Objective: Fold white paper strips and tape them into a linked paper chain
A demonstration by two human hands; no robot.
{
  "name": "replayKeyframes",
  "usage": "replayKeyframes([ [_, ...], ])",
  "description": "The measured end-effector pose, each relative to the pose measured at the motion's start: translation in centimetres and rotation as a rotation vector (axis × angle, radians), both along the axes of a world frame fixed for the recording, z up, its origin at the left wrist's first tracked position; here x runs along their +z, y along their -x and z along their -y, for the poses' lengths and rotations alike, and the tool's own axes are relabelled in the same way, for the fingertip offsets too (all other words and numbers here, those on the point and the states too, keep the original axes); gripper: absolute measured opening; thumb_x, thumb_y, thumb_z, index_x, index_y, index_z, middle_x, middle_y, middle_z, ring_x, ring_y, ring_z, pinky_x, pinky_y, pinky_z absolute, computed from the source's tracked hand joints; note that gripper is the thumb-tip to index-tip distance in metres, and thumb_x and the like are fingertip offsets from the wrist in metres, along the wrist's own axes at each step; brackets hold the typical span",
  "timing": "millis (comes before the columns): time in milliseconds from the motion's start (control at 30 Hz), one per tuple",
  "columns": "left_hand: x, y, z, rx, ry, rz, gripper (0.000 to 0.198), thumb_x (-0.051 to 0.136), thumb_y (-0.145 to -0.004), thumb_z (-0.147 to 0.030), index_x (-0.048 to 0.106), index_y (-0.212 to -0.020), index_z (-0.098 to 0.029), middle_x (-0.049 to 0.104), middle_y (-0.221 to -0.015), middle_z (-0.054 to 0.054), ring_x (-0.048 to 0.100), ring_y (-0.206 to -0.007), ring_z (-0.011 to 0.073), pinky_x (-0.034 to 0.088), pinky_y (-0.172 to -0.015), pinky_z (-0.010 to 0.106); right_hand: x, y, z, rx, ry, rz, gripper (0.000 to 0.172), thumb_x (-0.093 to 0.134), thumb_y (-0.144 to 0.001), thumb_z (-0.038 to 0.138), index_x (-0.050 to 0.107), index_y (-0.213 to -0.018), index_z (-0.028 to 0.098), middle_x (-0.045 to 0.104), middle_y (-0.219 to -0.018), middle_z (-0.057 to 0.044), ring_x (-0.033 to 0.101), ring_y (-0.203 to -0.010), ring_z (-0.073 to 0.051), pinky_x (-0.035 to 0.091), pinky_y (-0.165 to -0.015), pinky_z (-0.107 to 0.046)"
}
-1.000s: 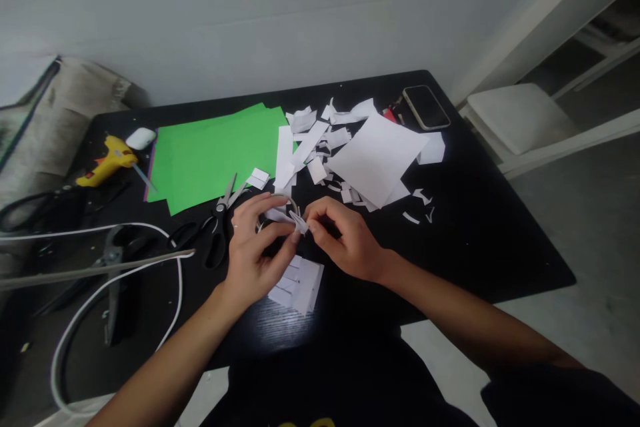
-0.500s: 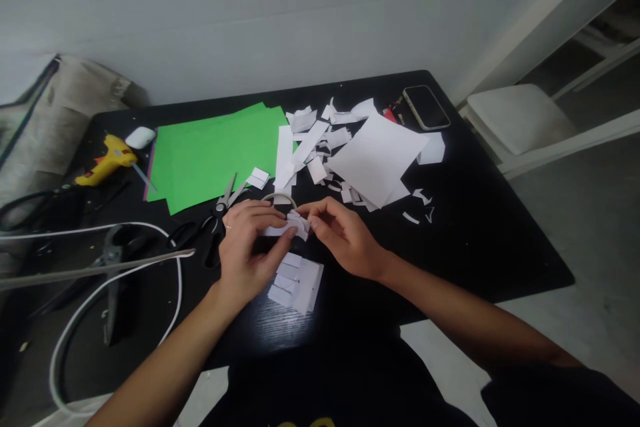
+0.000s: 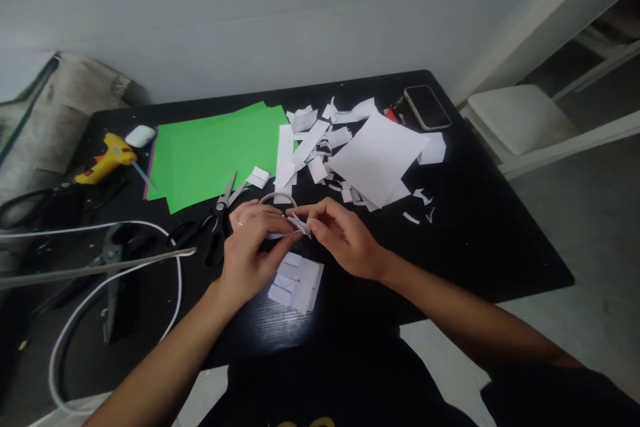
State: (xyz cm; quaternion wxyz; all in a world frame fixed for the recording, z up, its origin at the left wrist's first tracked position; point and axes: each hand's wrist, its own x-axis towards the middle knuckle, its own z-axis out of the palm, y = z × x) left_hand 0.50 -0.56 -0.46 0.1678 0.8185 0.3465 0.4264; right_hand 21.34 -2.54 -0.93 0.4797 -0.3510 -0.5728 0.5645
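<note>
Here, the left hand (image 3: pixel 253 243) pinches folded white paper (image 3: pixel 300 224) above the black table (image 3: pixel 480 233). The right hand (image 3: pixel 353 240) touches its edge; whether it grips, I can't tell.

I see a small piece of folded white paper (image 3: pixel 301 224) just below the centre of the frame, raised at a slant with its layers fanned slightly apart. The left hand (image 3: pixel 256 240) pinches it by its lower edge and covers its left part. Its right end meets the fingertips of the right hand (image 3: pixel 349 240); I can't tell whether they grip it. Its finer creases are blurred.
</note>
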Motion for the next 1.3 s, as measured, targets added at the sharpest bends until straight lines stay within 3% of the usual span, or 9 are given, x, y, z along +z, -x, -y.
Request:
replayKeyframes([
  [433, -0.25, 0.12, 0.01, -0.019, -0.027, -0.023, 0.015, 0.077, -0.093, -0.015, 0.065, -0.098, -0.024, 0.077, -0.091, 0.0, 0.072, -0.101, 0.0218, 0.044, -0.112, 0.05, -0.1, -0.1, -0.08, -0.038, -0.07, 0.026, 0.011, 0.057, -0.106, 0.033, 0.059, -0.103, 0.022, 0.073, -0.13, -0.012, 0.071, -0.122, -0.021, 0.058, -0.103, -0.04],
  [900, 0.03, 0.04, 0.02, -0.033, -0.046, 0.004, 0.02, 0.077, -0.09, -0.01, 0.066, -0.099, -0.023, 0.078, -0.096, 0.002, 0.073, -0.1, 0.0225, 0.048, -0.108, 0.051, -0.04, -0.03, -0.04, -0.067, -0.091, 0.035, 0.008, 0.057, -0.107, 0.029, 0.059, -0.102, 0.022, 0.073, -0.128, -0.011, 0.071, -0.124, -0.02, 0.058, -0.106, -0.038],
  [967, 0.01, -0.02, -0.05, 0.003, -0.084, -0.017, 0.021, 0.077, -0.09, -0.009, 0.066, -0.101, -0.022, 0.077, -0.103, 0.005, 0.072, -0.105, 0.0245, 0.049, -0.105, 0.051, -0.08, -0.06, -0.01, -0.075, -0.129, 0.078, 0.007, 0.056, -0.107, 0.028, 0.059, -0.104, 0.023, 0.072, -0.13, -0.012, 0.07, -0.124, -0.022, 0.058, -0.106, -0.04],
  [1067, -0.07, -0.03, -0.06, 0.171, -0.188, -0.047, 0.024, 0.082, -0.086, -0.015, 0.066, -0.103, -0.022, 0.072, -0.117, 0.009, 0.068, -0.112, 0.0284, 0.049, -0.101, 0.051, -0.05, -0.04, 0.15, -0.098, -0.195, 0.153, 0.004, 0.056, -0.106, 0.026, 0.059, -0.105, 0.023, 0.069, -0.137, -0.013, 0.069, -0.126, -0.023, 0.057, -0.107, -0.043],
  [1167, -0.08, -0.02, 0.18, 0.286, -0.261, -0.041, 0.024, 0.086, -0.083, -0.019, 0.065, -0.093, -0.022, 0.068, -0.107, 0.006, 0.066, -0.102, 0.0263, 0.049, -0.091, 0.046, -0.06, 0.1, 0.34, -0.14, -0.249, 0.182, 0.004, 0.055, -0.106, 0.023, 0.06, -0.106, 0.023, 0.067, -0.139, -0.014, 0.067, -0.126, -0.023, 0.059, -0.103, -0.041],
  [1300, 0.21, -0.22, 0.65, 0.136, -0.262, -0.077, 0.015, 0.08, -0.086, -0.017, 0.066, -0.088, -0.022, 0.064, -0.09, 0.002, 0.065, -0.083, 0.0202, 0.048, -0.08, 0.04, -0.28, 0.33, 0.4, -0.194, -0.292, 0.175, 0.005, 0.055, -0.106, 0.023, 0.06, -0.106, 0.022, 0.065, -0.128, -0.013, 0.068, -0.117, -0.021, 0.061, -0.092, -0.037],
])
